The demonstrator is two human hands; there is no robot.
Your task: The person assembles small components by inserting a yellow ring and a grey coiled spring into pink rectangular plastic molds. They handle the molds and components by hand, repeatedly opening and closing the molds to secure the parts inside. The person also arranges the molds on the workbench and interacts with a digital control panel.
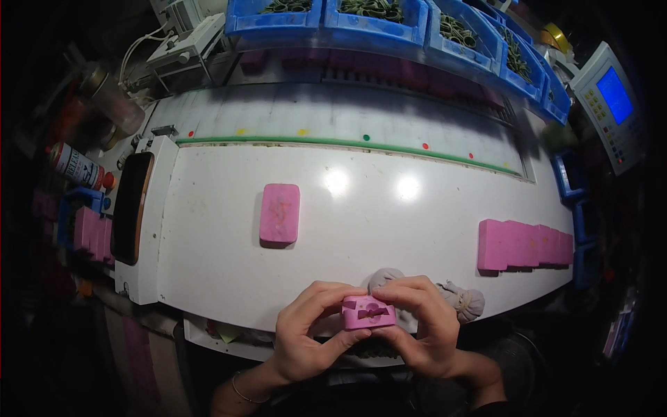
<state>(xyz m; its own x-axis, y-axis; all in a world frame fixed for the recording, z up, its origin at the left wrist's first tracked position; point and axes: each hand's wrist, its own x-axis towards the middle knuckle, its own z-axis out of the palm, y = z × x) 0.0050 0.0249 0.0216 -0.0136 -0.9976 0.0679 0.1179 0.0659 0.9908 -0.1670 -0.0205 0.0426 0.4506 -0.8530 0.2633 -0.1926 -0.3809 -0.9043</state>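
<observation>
My left hand (306,330) and my right hand (424,326) together hold a small pink block (368,313) with shaped recesses in its top face, just over the near edge of the white worktable (208,229). Fingers of both hands curl over the block's top and sides. A flat pink rectangular block (279,213) lies alone on the table, further away and to the left of my hands. A row of upright pink blocks (524,244) stands at the right. A grey cloth bundle (458,297) lies right behind my right hand.
Blue bins (361,17) holding green parts line the far side above a white conveyor strip with coloured dots (333,121). A control panel with a blue screen (611,104) is at the far right. A spray can (76,167) and more pink blocks (90,233) sit at the left.
</observation>
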